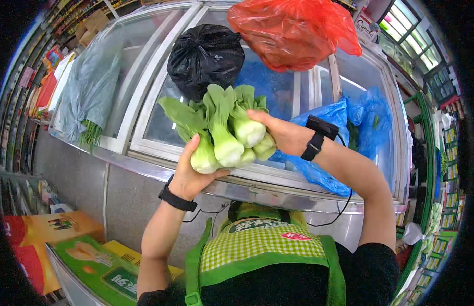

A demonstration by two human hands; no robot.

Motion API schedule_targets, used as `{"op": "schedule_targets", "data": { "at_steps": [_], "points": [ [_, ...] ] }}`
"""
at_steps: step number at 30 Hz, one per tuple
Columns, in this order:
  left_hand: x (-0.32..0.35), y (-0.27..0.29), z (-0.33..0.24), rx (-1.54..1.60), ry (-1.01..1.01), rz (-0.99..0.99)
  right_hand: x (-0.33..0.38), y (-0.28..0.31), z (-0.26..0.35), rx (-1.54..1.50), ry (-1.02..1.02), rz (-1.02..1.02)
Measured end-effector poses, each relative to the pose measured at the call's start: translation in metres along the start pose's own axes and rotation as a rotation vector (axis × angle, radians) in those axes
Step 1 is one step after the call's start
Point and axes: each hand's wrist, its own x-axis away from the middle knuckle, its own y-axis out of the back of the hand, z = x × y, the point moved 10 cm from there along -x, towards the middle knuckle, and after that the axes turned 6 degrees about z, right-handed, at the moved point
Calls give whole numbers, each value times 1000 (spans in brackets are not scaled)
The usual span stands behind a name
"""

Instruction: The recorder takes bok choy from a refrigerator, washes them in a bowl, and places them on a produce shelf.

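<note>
A bunch of bok choy (pixel 226 144), several heads with pale green bases and dark leaves, is held up between both my hands over the front edge of a glass-topped chest freezer. My left hand (pixel 191 171) cups it from below and the left, thumb against one base. On the right side, my right hand (pixel 280 133) wraps round the bunch with its thumb on top; its other fingers are mostly hidden behind the vegetables. The leaves point away from me, in front of a knotted black plastic bag (pixel 206 58).
On the freezer's glass lids (pixel 155 120) lie a red plastic bag (pixel 298 33), blue plastic bags (pixel 326 171) at right, and a pale bag of greens (pixel 94 86) at left. Cartons (pixel 89 265) stand lower left. A green-framed shelf (pixel 426 132) is at right; a cable (pixel 344 206) hangs from my right wrist.
</note>
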Motion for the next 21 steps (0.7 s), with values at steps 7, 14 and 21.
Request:
{"op": "schedule_targets", "data": {
  "at_steps": [7,14,21],
  "points": [
    [25,-20,-10,-32,-84,-16,3,-32,5,-142,-14,115],
    [98,-83,-14,-429,-430,32,83,-73,64,183,448,102],
    [110,-130,63,-505,-393,276,208,-49,33,327,658,-205]
  ]
}}
